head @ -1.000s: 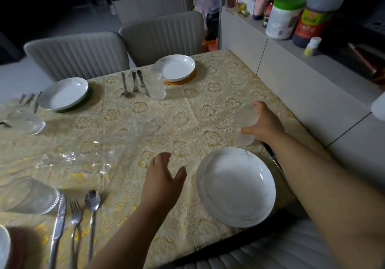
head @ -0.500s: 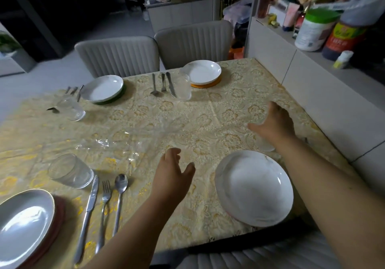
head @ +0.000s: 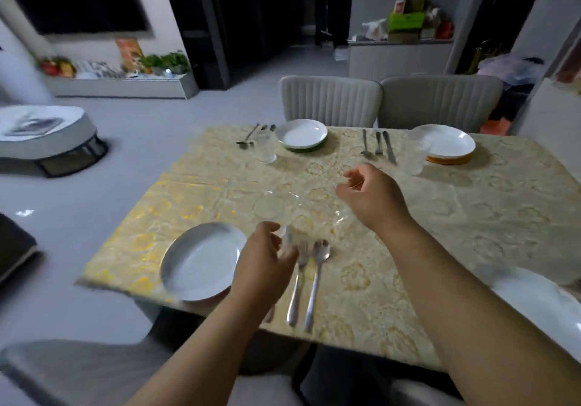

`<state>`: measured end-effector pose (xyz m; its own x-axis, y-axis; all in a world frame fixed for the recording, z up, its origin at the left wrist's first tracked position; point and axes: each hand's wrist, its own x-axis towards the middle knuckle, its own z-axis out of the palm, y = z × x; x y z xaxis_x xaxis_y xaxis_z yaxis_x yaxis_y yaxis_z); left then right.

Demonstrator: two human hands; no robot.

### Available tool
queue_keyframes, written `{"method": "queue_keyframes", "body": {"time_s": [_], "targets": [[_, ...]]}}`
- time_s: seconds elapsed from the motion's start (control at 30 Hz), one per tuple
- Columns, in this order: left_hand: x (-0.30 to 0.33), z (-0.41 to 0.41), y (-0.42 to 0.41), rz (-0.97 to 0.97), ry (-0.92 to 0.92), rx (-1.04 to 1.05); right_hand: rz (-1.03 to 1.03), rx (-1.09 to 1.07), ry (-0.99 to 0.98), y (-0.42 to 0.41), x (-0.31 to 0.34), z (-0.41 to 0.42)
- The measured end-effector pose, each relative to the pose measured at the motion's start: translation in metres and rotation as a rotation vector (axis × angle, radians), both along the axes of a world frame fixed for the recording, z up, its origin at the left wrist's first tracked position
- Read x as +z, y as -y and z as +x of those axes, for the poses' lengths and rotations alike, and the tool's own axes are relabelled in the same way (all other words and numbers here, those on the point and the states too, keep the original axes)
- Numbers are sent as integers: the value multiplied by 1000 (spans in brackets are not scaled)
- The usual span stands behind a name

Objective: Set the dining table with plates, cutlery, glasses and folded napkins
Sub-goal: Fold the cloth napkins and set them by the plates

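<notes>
Left hand (head: 265, 264) hovers over the near-left setting, fingers loosely curved and apart beside a clear glass (head: 269, 209); whether they touch it cannot be told. Fork (head: 298, 279) and spoon (head: 316, 283) lie just right of these fingers, white plate (head: 201, 262) just left. Right hand (head: 372, 198) hangs above the tablecloth (head: 471, 204), fingers loosely curled, holding nothing.

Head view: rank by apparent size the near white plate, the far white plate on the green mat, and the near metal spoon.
1. Near white plate, the largest.
2. Near metal spoon: longer than the far plate looks wide, but thin.
3. Far white plate on the green mat: distance probably shrinks it.
</notes>
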<state>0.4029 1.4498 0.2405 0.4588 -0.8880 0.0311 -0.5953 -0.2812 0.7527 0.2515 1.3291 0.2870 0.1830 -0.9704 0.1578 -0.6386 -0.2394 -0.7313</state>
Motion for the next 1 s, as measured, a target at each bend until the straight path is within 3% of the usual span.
{"method": "queue_keyframes", "body": {"time_s": [0.47, 1.0], "targets": [[9, 272, -188, -12, 5, 289, 146, 383, 169, -192, -7, 320], [5, 487, -206, 84, -20, 446, 225, 473, 205, -181, -25, 544]]}}
